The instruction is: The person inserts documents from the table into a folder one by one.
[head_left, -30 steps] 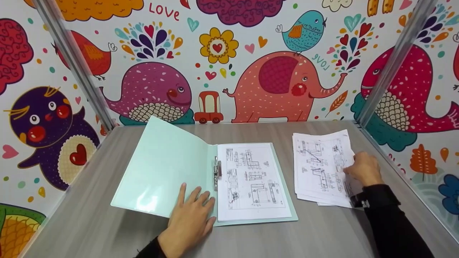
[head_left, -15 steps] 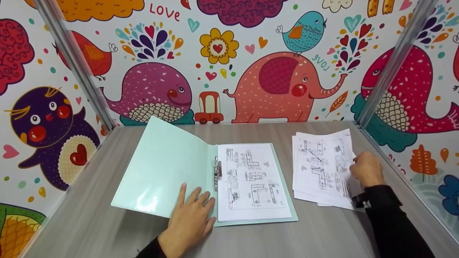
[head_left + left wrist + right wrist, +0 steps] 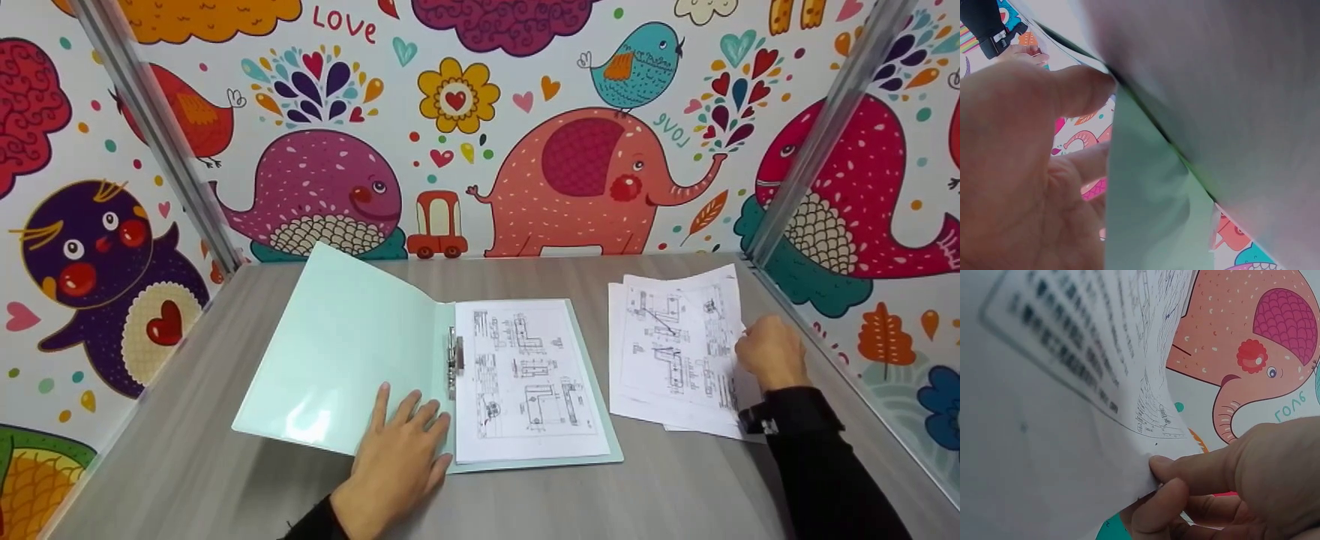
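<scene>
A pale green folder (image 3: pixel 349 352) stands open on the table, its cover tilted up at the left. Inside, by the metal clip (image 3: pixel 452 360), lies a sheet with a technical drawing (image 3: pixel 529 382). My left hand (image 3: pixel 401 454) rests with spread fingers over the inside of the cover near the spine; its thumb (image 3: pixel 1086 87) lies at the folder's lower edge. To the right is a small stack of drawing sheets (image 3: pixel 630 360). My right hand (image 3: pixel 772 354) pinches the right edge of the top drawing sheet (image 3: pixel 1072 455) between thumb and fingers, and the paper bends there.
A grey wood-grain table (image 3: pixel 540 502) carries everything. Cartoon-printed walls (image 3: pixel 525 75) enclose it at the back and both sides, with metal posts (image 3: pixel 825 135) in the corners.
My right hand has shifted slightly right, and the top sheet has slid right and a little away, baring more of the sheet beneath at the left. The left hand and folder have stayed put.
</scene>
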Motion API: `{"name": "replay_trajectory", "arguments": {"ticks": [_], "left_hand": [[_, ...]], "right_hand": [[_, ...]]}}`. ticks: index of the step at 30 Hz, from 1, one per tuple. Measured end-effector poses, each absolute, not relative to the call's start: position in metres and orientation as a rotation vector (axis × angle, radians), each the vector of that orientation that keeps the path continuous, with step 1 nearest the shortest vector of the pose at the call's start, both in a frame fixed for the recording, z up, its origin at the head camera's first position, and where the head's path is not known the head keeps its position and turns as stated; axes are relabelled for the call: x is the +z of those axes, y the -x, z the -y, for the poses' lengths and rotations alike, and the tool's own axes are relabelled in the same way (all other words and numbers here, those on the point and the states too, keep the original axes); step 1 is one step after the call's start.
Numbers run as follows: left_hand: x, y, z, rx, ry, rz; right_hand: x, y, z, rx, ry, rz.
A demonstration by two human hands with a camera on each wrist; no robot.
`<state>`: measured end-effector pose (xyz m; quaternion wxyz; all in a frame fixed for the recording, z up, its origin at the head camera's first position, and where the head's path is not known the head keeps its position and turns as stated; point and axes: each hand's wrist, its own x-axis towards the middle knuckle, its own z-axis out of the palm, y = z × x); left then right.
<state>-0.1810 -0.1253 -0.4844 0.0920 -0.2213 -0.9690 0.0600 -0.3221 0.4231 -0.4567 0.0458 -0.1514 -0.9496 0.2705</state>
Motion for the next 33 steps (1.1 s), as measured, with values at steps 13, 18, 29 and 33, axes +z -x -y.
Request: {"name": "replay_trajectory", "arguments": {"ticks": [13, 18, 29, 33], "left_hand": [[-0.484, 0.181, 0.125, 0.176, 0.652, 2.868], [-0.484, 0.182, 0.124, 0.165, 0.650, 2.881], [-0.491, 0.181, 0.128, 0.172, 0.681, 2.795], [-0.488, 0.181, 0.127, 0.177, 0.674, 2.821]], "right_hand": [[-0.457, 0.323, -0.425, 0.874, 0.480, 2.899], [-0.457, 0.323, -0.427, 0.938, 0.498, 2.897], [-0.462, 0.322, -0.432, 0.995, 0.440, 2.801], [-0.461, 0.323, -0.433, 1.006, 0.440, 2.800]]}}
